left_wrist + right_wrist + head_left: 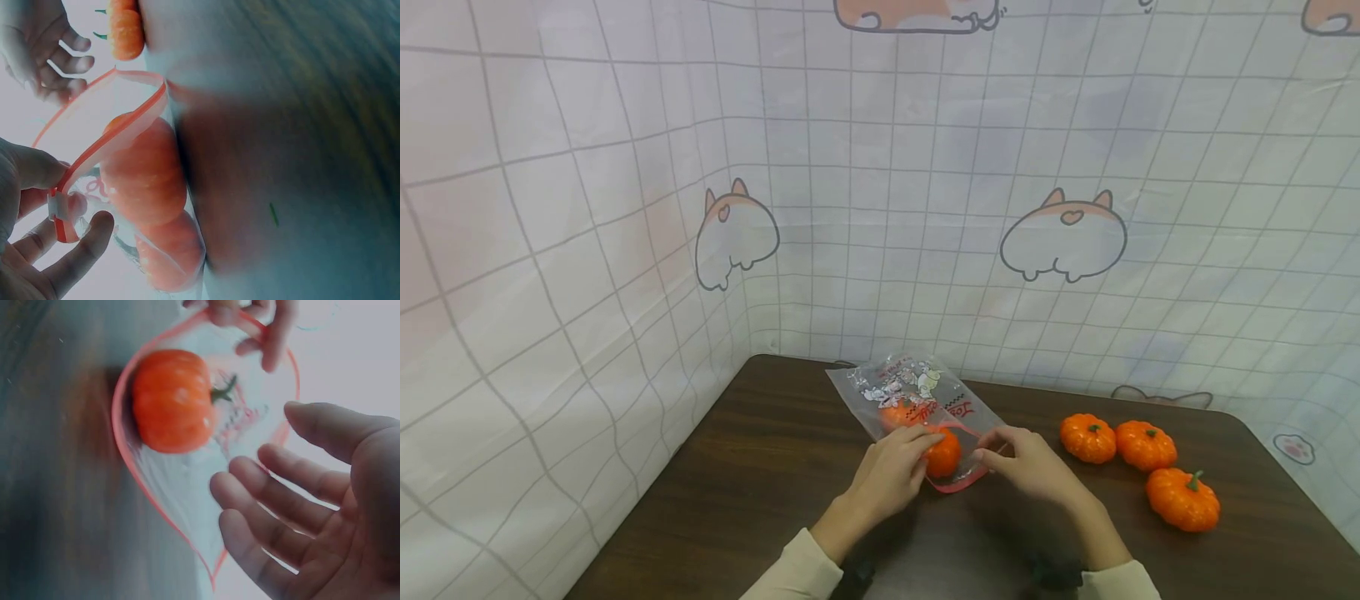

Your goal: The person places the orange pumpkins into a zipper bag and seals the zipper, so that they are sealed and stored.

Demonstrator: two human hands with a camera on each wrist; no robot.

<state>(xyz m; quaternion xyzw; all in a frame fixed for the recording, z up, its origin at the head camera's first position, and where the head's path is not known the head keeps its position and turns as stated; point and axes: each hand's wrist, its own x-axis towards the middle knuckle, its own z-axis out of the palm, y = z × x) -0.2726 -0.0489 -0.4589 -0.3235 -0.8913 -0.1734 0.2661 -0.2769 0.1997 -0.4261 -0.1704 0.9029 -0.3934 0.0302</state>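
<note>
We seem to be bagging pumpkins (pixel 944 454): two sit in the clear bag (pixel 952 402) near the table's (pixel 745 467) far edge; three loose ones (pixel 1146 446) lie toward its far right corner. Our left hand's (pixel 886 472) grip pinches the red rim (pixel 117 415); our right hand (pixel 1037 468), fingers relaxed, holds nothing. Next likely calls for keeping the mouth wide. Red lettering (pixel 961 407) blurs past sure reading.

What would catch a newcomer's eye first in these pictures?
Probably the three bright orange pumpkins on the right of the dark table, and two more pumpkins inside the clear bag near the middle. Next, the left hand pinches the bag's red rim, while the right hand is beside its opening.
</note>
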